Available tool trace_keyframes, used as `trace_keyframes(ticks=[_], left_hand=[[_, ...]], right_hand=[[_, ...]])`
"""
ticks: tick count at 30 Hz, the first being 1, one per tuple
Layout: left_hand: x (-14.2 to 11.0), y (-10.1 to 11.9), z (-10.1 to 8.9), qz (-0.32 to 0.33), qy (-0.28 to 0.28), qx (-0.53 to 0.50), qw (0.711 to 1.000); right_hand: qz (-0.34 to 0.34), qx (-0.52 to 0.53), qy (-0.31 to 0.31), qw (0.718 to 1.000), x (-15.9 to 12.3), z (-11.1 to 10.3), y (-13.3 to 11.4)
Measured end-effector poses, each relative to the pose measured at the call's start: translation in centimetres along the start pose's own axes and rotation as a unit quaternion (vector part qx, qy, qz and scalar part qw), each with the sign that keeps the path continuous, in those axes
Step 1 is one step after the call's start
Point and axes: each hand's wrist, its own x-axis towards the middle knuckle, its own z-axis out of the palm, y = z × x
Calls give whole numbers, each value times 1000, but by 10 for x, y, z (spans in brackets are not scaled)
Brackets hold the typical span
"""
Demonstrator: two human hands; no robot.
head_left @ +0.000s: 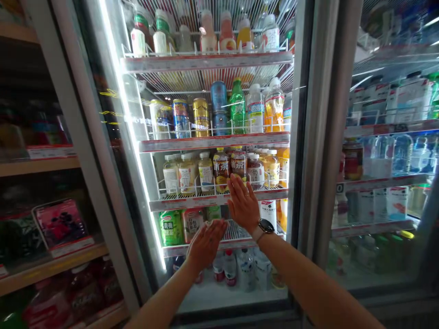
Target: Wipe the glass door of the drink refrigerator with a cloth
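Both of my hands are raised in front of a lit drinks cooler. My right hand has its fingers stretched out, with a watch on the wrist. Behind its fingertips are brown-labelled tea bottles on the third shelf. Lower and to the left, my left hand is held flat with its fingers extended and holds nothing. Near it stand a green carton-like pack and a reddish-brown pack, partly covered by the hand. Whether either hand touches anything is unclear.
Upper shelves hold cans, a green bottle and juice bottles. Small bottles stand at the bottom. A metal door frame separates another cooler with water bottles. Wooden shelves stand at left. Reflections suggest glass.
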Motion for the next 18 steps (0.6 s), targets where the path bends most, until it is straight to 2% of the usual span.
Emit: trace_keyframes(ticks=[2, 4, 6, 10, 12, 13, 15, 18], left_hand=[[-18, 3, 2, 50, -9, 1, 999], [-10, -7, -2, 65, 0, -9, 998], [24, -26, -11, 31, 22, -20, 999], [125, -67, -33, -105, 91, -33, 990], [157, -76, -38, -151, 117, -42, 981], [164, -76, -39, -158, 122, -43, 979], [158, -65, -36, -149, 117, -39, 981], [110, -35, -21, -122, 88, -30, 988]], right_hand=[[-4, -4, 6, 1000, 0, 0, 0], [-6, -5, 11, 1000, 0, 0, 0], [-5, -6, 15, 1000, 0, 0, -1], [-7, -11, 17, 1000, 1, -1, -1], [-7, -12, 14, 1000, 1, -3, -2], [-7, -11, 12, 1000, 2, -3, -2], [-6, -10, 10, 1000, 2, -2, -2], [-3, -7, 11, 1000, 1, 0, -1]])
